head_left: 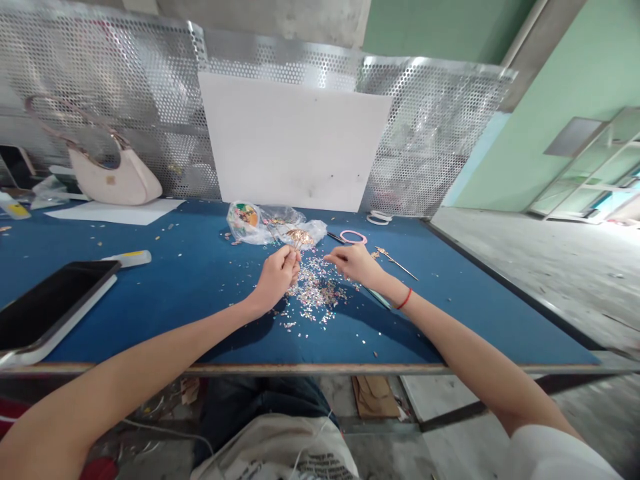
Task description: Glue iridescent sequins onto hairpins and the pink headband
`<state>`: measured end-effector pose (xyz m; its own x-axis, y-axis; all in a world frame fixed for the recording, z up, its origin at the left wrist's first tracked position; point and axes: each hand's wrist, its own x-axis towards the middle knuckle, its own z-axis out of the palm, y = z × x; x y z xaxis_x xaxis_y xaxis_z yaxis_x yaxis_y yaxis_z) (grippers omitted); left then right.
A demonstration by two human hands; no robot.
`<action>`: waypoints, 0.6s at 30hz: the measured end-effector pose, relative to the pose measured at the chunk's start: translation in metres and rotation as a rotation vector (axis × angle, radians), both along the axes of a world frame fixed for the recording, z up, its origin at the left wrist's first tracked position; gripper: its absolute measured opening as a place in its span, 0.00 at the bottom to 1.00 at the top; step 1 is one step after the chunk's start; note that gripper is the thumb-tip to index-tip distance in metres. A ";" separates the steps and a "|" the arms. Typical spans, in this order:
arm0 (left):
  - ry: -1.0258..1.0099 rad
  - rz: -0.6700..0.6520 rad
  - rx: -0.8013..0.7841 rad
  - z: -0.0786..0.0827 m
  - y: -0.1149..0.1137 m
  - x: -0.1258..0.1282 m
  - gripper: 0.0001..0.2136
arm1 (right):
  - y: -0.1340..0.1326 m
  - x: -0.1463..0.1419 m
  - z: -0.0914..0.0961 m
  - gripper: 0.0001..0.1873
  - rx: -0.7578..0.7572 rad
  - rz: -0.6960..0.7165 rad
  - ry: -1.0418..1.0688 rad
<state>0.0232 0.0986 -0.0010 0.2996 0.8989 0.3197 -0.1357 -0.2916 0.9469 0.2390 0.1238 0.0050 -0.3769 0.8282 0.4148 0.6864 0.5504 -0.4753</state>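
Observation:
My left hand [278, 277] is closed in a pinch on a gold-coloured hair stick [301, 237], its shiny ornamental head showing above the fingertips. To its right, my right hand [357, 262] hovers with fingers pinched together, and anything between them is too small to make out. A loose scatter of small glittering gems [315, 290] covers the blue tabletop under and between both hands. Another hair stick [397, 263], thin with a gold ornament at one end, lies right of my right hand. A pale green pen-like tool [379, 298] is partly hidden beneath my right wrist.
Clear plastic bags [245, 223] with colourful contents lie behind the hands. Pink-handled scissors [353, 237] and white rings [379, 218] are to the right. A tablet-like device [55, 307], a small bottle [131, 258] and a handbag [115, 177] occupy the left. A white board [295, 140] stands behind.

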 end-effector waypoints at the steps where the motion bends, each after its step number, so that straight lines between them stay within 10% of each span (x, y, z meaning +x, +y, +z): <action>1: 0.002 0.000 0.000 0.000 0.000 0.000 0.11 | -0.001 0.000 0.001 0.14 -0.015 0.011 0.013; 11: 0.102 -0.012 0.041 -0.002 -0.002 0.001 0.11 | -0.014 -0.015 0.013 0.16 -0.304 0.267 0.574; 18: 0.233 0.008 0.130 -0.008 -0.005 0.003 0.10 | -0.037 -0.030 0.013 0.18 -0.224 0.144 0.535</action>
<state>0.0263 0.0935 -0.0089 0.3721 0.8574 0.3556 0.0842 -0.4127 0.9070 0.2085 0.0870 0.0182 -0.2791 0.8733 0.3994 0.2455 0.4669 -0.8495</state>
